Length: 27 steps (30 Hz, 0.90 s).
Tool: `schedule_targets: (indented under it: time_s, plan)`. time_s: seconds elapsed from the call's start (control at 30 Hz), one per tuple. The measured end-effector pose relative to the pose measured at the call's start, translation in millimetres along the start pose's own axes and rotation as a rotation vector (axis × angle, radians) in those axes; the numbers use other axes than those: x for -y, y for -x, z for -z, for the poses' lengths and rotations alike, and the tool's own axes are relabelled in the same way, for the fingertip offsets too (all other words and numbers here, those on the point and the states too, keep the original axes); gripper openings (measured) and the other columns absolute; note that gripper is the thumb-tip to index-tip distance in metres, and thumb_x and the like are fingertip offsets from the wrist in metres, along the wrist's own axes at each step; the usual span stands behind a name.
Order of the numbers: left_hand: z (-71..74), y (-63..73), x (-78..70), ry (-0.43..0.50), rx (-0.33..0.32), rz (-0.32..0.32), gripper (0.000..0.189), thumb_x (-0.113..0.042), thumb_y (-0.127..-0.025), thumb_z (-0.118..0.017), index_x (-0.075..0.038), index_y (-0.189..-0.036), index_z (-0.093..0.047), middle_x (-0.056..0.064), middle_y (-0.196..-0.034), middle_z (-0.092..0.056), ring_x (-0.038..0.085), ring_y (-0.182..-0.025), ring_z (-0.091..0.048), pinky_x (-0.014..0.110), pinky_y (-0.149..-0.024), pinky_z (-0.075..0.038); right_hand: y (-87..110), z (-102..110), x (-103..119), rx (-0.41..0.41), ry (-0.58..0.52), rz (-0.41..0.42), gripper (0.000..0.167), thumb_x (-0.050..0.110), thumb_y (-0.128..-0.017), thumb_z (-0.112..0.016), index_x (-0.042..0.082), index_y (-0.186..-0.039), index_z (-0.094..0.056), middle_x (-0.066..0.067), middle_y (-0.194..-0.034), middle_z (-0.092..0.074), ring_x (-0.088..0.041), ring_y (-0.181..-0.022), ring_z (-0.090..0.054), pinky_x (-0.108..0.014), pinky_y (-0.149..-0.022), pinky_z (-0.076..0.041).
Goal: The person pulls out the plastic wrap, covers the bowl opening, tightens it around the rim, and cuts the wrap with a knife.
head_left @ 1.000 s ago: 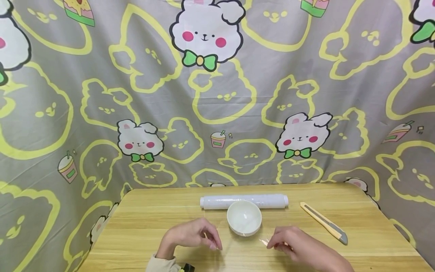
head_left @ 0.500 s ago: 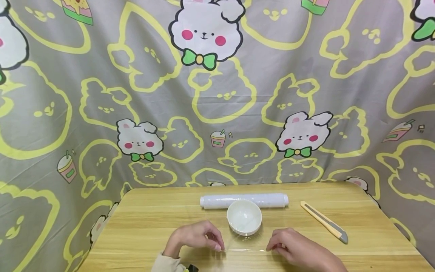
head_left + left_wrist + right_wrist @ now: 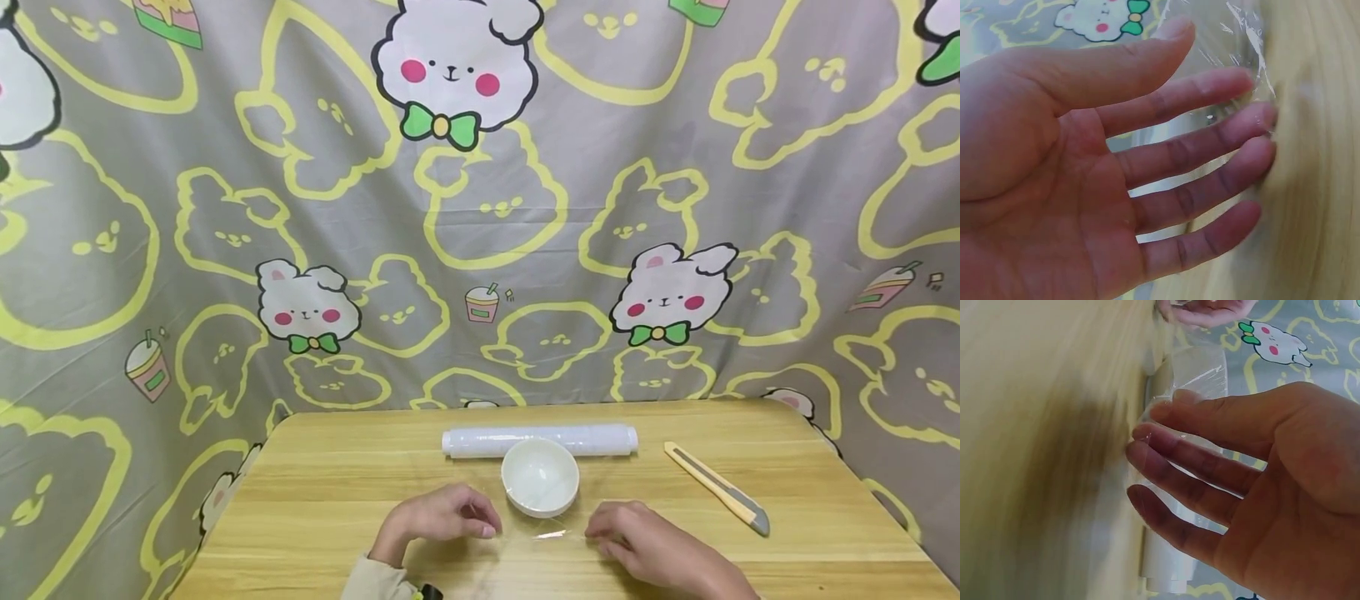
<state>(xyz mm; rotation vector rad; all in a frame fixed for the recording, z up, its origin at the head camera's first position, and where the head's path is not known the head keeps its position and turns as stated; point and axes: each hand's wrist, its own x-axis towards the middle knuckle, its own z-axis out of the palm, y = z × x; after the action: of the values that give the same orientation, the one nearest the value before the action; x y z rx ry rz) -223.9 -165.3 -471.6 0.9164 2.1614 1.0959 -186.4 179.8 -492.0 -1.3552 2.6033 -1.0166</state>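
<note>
A clear sheet of cling film [image 3: 551,534] stretches over and in front of a white bowl [image 3: 540,477], its near edge glinting between my hands. My left hand [image 3: 453,512] is at the bowl's near left side. In the left wrist view its fingers are nearly straight, the thumb stands apart, and the film's creased edge touches the fingertips [image 3: 1260,119]. My right hand [image 3: 637,533], near right of the bowl, pinches the film's edge between thumb and index finger. Behind the bowl lies a white roll of cling film [image 3: 468,442], partly hidden by it.
A yellow and grey box cutter [image 3: 717,487] lies to the right of the bowl on the wooden table [image 3: 337,467]. A grey curtain [image 3: 480,350] printed with rabbits hangs right behind the table and along its sides.
Both hands first drew the film's near edge taut toward the person. Now they have moved slightly forward toward the bowl, and the left thumb and fingers look looser.
</note>
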Motion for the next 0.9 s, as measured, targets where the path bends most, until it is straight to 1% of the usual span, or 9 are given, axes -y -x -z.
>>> schedule_targets:
  time_s: [0.1,0.2,0.33,0.47,0.53,0.67,0.7,0.8,0.9]
  plan:
    - [-0.6,-1.9,1.2,-0.009,-0.043,0.025,0.02,-0.011,-0.099,-0.066,0.0,-0.115,-0.071,0.009,-0.112,-0.072,0.012,-0.105,-0.066,0.025,-0.095,-0.051,-0.1,-1,-2,-0.001,-0.006,-0.072,0.017,0.004,-0.095,-0.069,0.007,-0.111,-0.074,-0.001,-0.109,-0.073,-0.014,-0.102,-0.068,-0.032,-0.082,-0.059]
    - [-1.0,-3.7,2.4,-0.014,-0.086,0.032,0.026,-0.011,-0.099,-0.066,-0.001,-0.122,-0.068,0.013,-0.122,-0.07,0.024,-0.115,-0.064,0.028,-0.099,-0.051,-0.5,-1,-2,-0.003,-0.013,-0.148,0.02,0.008,-0.095,-0.071,0.005,-0.115,-0.073,-0.006,-0.115,-0.073,-0.022,-0.109,-0.068,-0.038,-0.088,-0.059]
    - [-1.5,-6.1,4.2,0.003,-0.104,0.02,0.03,-0.011,-0.1,-0.065,-0.001,-0.128,-0.065,0.013,-0.127,-0.067,0.032,-0.12,-0.061,0.034,-0.102,-0.05,-1.2,-2,-4,-0.015,-0.025,-0.219,0.021,0.011,-0.096,-0.071,0.005,-0.116,-0.072,-0.004,-0.115,-0.071,-0.022,-0.108,-0.067,-0.038,-0.087,-0.058]
    - [-2.5,-8.4,6.5,0.027,-0.126,0.009,0.03,-0.012,-0.1,-0.065,-0.001,-0.128,-0.065,0.012,-0.127,-0.066,0.032,-0.12,-0.06,0.037,-0.104,-0.049,-0.3,-5,-6,-0.073,-0.005,-0.226,0.018,0.007,-0.096,-0.07,0.004,-0.114,-0.074,0.001,-0.112,-0.063,-0.016,-0.1,-0.064,-0.031,-0.079,-0.057]
    - [-3.5,-9.8,8.3,0.058,-0.158,-0.005,0.028,-0.012,-0.101,-0.064,0.0,-0.126,-0.067,0.013,-0.125,-0.067,0.031,-0.119,-0.061,0.037,-0.103,-0.05,0.1,-7,-8,-0.113,0.036,-0.208,0.017,0.005,-0.095,-0.07,0.004,-0.111,-0.075,0.002,-0.111,-0.06,-0.015,-0.098,-0.062,-0.03,-0.078,-0.057]
    - [-5.6,-12.6,11.2,0.112,-0.233,-0.045,0.024,-0.011,-0.1,-0.064,0.003,-0.119,-0.07,0.014,-0.12,-0.066,0.031,-0.116,-0.06,0.032,-0.1,-0.049,-0.9,-12,-11,-0.193,0.109,-0.202,0.014,0.001,-0.092,-0.072,0.005,-0.106,-0.076,0.004,-0.108,-0.059,-0.015,-0.098,-0.061,-0.031,-0.08,-0.057]
    - [-6.2,-13.4,12.3,0.131,-0.248,-0.043,0.023,-0.01,-0.1,-0.064,0.003,-0.118,-0.071,0.014,-0.119,-0.066,0.03,-0.114,-0.061,0.032,-0.098,-0.051,-1.1,-12,-12,-0.202,0.108,-0.211,0.014,0.001,-0.092,-0.072,0.005,-0.105,-0.076,0.005,-0.107,-0.059,-0.014,-0.097,-0.061,-0.03,-0.08,-0.057]
    - [-7.2,-15.2,14.9,0.185,-0.279,-0.038,0.023,-0.007,-0.1,-0.063,0.006,-0.117,-0.07,0.017,-0.118,-0.066,0.036,-0.113,-0.062,0.039,-0.094,-0.056,-3.3,-14,-13,-0.234,0.085,-0.247,0.016,0.0,-0.092,-0.071,0.003,-0.107,-0.075,0.004,-0.106,-0.062,-0.014,-0.096,-0.063,-0.029,-0.078,-0.057]
    - [-8.6,-16.8,17.6,0.274,-0.307,-0.011,0.025,-0.006,-0.101,-0.062,0.007,-0.121,-0.068,0.017,-0.117,-0.067,0.039,-0.112,-0.064,0.048,-0.09,-0.058,-5.9,-14,-13,-0.256,0.031,-0.284,0.02,-0.001,-0.093,-0.07,0.0,-0.113,-0.072,-0.002,-0.108,-0.069,-0.017,-0.096,-0.067,-0.029,-0.077,-0.059]
